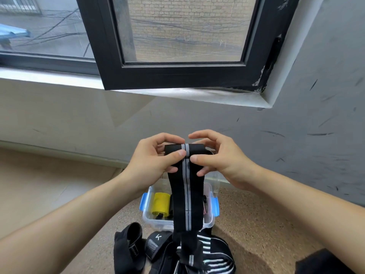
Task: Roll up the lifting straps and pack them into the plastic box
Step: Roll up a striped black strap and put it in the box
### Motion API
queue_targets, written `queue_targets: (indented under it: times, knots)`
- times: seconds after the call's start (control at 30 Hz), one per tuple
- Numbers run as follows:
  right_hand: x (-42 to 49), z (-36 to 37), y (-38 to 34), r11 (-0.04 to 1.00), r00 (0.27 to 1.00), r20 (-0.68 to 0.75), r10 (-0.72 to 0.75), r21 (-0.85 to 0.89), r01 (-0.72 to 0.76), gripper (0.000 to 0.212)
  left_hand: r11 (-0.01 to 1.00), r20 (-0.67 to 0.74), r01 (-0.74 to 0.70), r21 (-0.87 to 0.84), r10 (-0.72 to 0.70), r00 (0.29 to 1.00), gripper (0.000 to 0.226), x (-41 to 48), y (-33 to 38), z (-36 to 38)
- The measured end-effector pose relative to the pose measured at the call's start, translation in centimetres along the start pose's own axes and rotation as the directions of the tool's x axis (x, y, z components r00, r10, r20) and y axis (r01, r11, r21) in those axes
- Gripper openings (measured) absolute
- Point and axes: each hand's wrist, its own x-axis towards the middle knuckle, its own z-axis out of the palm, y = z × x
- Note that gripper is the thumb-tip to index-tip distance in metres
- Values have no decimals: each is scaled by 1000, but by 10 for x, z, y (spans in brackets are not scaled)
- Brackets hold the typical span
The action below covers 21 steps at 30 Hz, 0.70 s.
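- While the upper end of the black, grey-striped lifting strap (pixel 187 204) is pinched between both hands, the rolling step is judged to be in hand. It is judged to be near its start, as only a small coil is seen at the top.
- The coil is gripped from 9 o'clock by the left hand (pixel 156 161), with the thumb pressed on the near face beside the stripe and the fingers curled over the top.
- It is gripped from 3 o'clock by the right hand (pixel 219 157) in like manner, thumb on the near face and fingers arched over the coil.
- The strap is held in the air. Its long free length hangs toward 6 o'clock across the open plastic box (pixel 152 222) and runs down into the pile of straps (pixel 213 254) on the floor (pixel 246 224), at 6 o'clock of the box.
- A yellow roll (pixel 161 203) is seen in the 9 o'clock half of the box. A dark item beside it cannot be identified behind the strap.
- The task is judged partly done: one roll is packed, one strap is being rolled, and more are left in the pile.
- For the next move, the coil would need to be turned by the fingertips while the hanging length is fed upward. The edges should be kept square to the stripe and tension maintained so that the roll is not loosened. Snagging of the tail in the pile could be expected.
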Motion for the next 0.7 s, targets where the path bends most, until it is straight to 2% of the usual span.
queue_targets:
  times: [0.1, 0.23, 0.3, 0.4, 0.47, 0.57, 0.7]
  knots:
    - [-1, -1, -1, 996, 997, 47, 65, 52, -67, 29, 996, -12, -90, 22, 90, 996, 21, 0, -1, 0]
    - [-1, -1, -2, 998, 999, 20, 26, 56, -27, 21, 980, -5, -174, 99, 175, 985, 29, 0, -4, -1]
    - [-1, -1, -3, 998, 1000, 8, 4, 59, -4, 19, 989, 4, -121, 85, 121, 993, 31, -1, -3, 0]
    - [-1, -1, -4, 997, 1000, -17, -25, 78, 27, 17, 998, 58, 35, 52, -38, 998, 22, -3, 2, 0]
    - [-2, -2, -3, 997, 999, -26, -45, 66, 47, 18, 992, 99, 116, 42, -120, 988, 26, -3, 3, -1]
    - [-2, -2, 0, 995, 995, -46, -90, 28, 91, 19, 990, 86, 124, 66, -129, 988, 30, -2, 3, -1]
    - [0, 1, 2, 988, 987, -59, -152, -24, 150, 22, 996, 52, 70, 46, -73, 996, 19, -2, 3, -1]
